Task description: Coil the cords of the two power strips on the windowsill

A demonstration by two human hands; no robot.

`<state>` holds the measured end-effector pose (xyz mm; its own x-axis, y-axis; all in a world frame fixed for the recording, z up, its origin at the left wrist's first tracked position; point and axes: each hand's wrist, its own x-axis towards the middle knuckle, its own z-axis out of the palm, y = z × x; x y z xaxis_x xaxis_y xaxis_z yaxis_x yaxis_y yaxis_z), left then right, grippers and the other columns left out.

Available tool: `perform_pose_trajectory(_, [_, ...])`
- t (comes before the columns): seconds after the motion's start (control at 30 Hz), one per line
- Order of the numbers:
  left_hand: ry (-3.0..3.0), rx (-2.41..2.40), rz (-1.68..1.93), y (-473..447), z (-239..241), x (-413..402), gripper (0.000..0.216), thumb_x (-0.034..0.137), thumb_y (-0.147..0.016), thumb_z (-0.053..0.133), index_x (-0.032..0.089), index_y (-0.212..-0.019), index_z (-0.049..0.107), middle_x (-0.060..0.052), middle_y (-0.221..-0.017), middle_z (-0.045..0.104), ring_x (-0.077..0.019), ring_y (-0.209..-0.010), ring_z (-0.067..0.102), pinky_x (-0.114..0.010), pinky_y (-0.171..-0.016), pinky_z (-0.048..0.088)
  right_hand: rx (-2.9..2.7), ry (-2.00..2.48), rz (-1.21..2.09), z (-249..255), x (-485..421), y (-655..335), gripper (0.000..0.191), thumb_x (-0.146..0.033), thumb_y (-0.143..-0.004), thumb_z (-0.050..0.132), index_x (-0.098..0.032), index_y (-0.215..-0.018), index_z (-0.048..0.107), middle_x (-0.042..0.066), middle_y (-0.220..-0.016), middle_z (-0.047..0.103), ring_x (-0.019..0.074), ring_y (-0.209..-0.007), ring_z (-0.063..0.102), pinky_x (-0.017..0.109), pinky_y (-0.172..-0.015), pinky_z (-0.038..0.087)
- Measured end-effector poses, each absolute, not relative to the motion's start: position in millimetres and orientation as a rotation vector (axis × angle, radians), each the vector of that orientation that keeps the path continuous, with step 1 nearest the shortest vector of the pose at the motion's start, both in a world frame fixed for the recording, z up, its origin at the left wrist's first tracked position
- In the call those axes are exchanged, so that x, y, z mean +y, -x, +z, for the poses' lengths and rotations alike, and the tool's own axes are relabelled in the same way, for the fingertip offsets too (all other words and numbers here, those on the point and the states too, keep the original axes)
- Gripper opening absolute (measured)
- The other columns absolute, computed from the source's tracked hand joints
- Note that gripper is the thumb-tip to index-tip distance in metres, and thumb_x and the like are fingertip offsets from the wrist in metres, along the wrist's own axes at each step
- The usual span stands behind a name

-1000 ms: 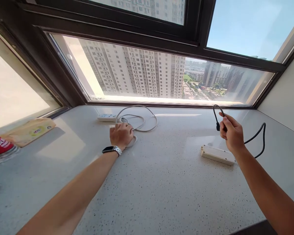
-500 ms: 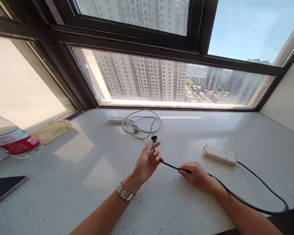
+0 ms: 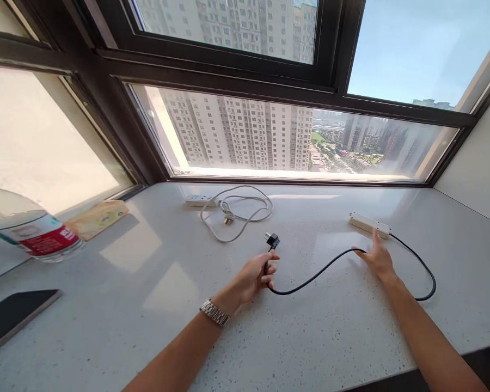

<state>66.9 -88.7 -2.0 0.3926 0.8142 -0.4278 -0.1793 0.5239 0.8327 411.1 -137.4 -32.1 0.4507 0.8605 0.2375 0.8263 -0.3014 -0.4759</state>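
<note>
**Entry: black cord and beige strip, on the pale speckled stone surface (image 3: pixel 269 337)**

- **Left hand (image 3: pixel 255 277):** your fingers are curled around the thin black rubber power cord (image 3: pixel 310 280) just behind its black angled plug (image 3: pixel 271 239). The plug stands up above your fist, clear of the surface. Half a second ago this hand held the same end, palm turned more upward.
- **Right hand (image 3: pixel 378 258):** half a second ago it pinched the cord close to the left hand. Now it has let go and moved out to the right; the fingers are spread flat, with the fingertips just short of the beige rectangular plastic power strip (image 3: pixel 369 224), and the cord runs under or beside the palm.
- **Cord:** it now lies slack in a shallow curve between your hands, then loops round the right wrist side and runs back to the strip's end.
- **Reading of the change:** the cord work appears to have passed to the left hand alone, while the right attends to the strip.
- **Nearby, untouched:** white power strip with coiled grey-white cord (image 3: pixel 237 209); clear plastic bottle with red label (image 3: pixel 32 234); yellow packet (image 3: pixel 100 218); dark flat phone (image 3: pixel 12 316).
</note>
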Motion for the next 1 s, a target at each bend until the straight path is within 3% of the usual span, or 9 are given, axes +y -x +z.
perform_pose_trajectory(0.07, [-0.914,0.878,0.574,-70,-2,-96,0.029,0.044,-0.084,0.059,0.015,-0.088,0.056,0.008,-0.055,0.034,-0.0031,-0.038,0.021,-0.017,-0.036,0.031,-1.391,2.191,0.084,-34,-138,-410,0.094,-0.068,-0.075,0.051,-0.014,-0.148,0.025,0.017,-0.151,0.029,0.0320,-0.118,0.051,0.035,-0.077,0.049])
perform_pose_trajectory(0.13, [-0.998,0.761,0.502,-71,-2,-100,0.032,0.047,-0.082,0.061,0.015,-0.087,0.058,0.009,-0.053,0.027,-0.0026,-0.039,0.016,-0.014,-0.035,0.019,-1.431,2.097,0.077,-36,-140,-404,0.076,-0.065,-0.078,0.049,-0.016,-0.136,0.045,0.017,-0.141,0.044,0.0269,-0.095,0.061,0.033,-0.067,0.049])
perform_pose_trajectory(0.23, [-1.005,0.646,0.601,-69,1,-99,0.034,0.048,-0.078,0.066,0.014,-0.080,0.060,0.010,-0.050,0.019,-0.0022,-0.040,0.010,-0.014,-0.036,0.011,-1.527,1.829,0.187,-39,-145,-401,0.053,-0.066,-0.079,0.048,-0.017,-0.083,0.068,0.010,-0.084,0.067,0.0187,-0.064,0.057,0.029,-0.058,0.044])
perform_pose_trajectory(0.33, [-0.875,0.627,0.894,-59,9,-89,0.032,0.044,-0.077,0.068,0.014,-0.077,0.059,0.011,-0.048,0.015,-0.0025,-0.039,0.009,-0.014,-0.036,0.013,-1.518,1.635,0.451,-36,-149,-406,0.053,-0.068,-0.073,0.055,-0.018,-0.055,0.055,0.000,-0.051,0.047,0.0128,-0.050,0.042,0.026,-0.050,0.036])
perform_pose_trajectory(0.53, [-0.606,0.708,1.402,-33,28,-63,0.029,0.040,-0.093,0.045,0.016,-0.088,0.058,0.010,-0.046,0.019,-0.0052,-0.034,0.014,-0.016,-0.033,0.017,-1.574,1.536,0.760,-26,-153,-411,0.052,-0.068,-0.071,0.058,-0.017,-0.059,0.055,-0.003,-0.052,0.040,0.0090,-0.047,0.029,0.025,-0.045,0.029])
perform_pose_trajectory(0.67, [-0.556,0.753,1.630,-18,25,-52,0.030,0.047,-0.089,0.050,0.019,-0.078,0.047,0.011,-0.046,0.021,-0.0053,-0.033,0.016,-0.016,-0.031,0.016,-1.643,1.560,0.738,-25,-153,-404,0.053,-0.069,-0.075,0.052,-0.017,-0.060,0.056,-0.004,-0.051,0.038,0.0090,-0.047,0.028,0.025,-0.046,0.027])
perform_pose_trajectory(0.8, [-0.686,0.895,1.710,-23,14,-52,0.031,0.044,-0.084,0.059,0.020,-0.073,0.042,0.011,-0.047,0.023,-0.0041,-0.033,0.017,-0.016,-0.032,0.014,-1.667,1.791,0.582,-25,-152,-399,0.052,-0.065,-0.081,0.045,-0.018,-0.067,0.060,0.000,-0.055,0.049,0.0123,-0.049,0.040,0.025,-0.047,0.028])
perform_pose_trajectory(0.9, [-0.923,0.969,1.717,-37,4,-57,0.022,0.036,-0.079,0.063,0.019,-0.076,0.049,0.010,-0.047,0.028,-0.0051,-0.035,0.024,-0.017,-0.034,0.019,-1.498,2.144,0.370,-21,-153,-391,0.047,-0.059,-0.085,0.042,-0.020,-0.067,0.059,0.004,-0.060,0.058,0.0154,-0.051,0.048,0.025,-0.045,0.027])
perform_pose_trajectory(1.0, [-1.191,1.042,1.597,-48,-7,-63,0.017,0.033,-0.076,0.064,0.017,-0.077,0.058,0.007,-0.045,0.032,-0.0076,-0.037,0.028,-0.020,-0.036,0.021,-1.460,2.046,0.090,-8,-154,-373,0.047,-0.057,-0.089,0.036,-0.021,-0.066,0.055,0.003,-0.054,0.053,0.0146,-0.048,0.044,0.025,-0.045,0.024])
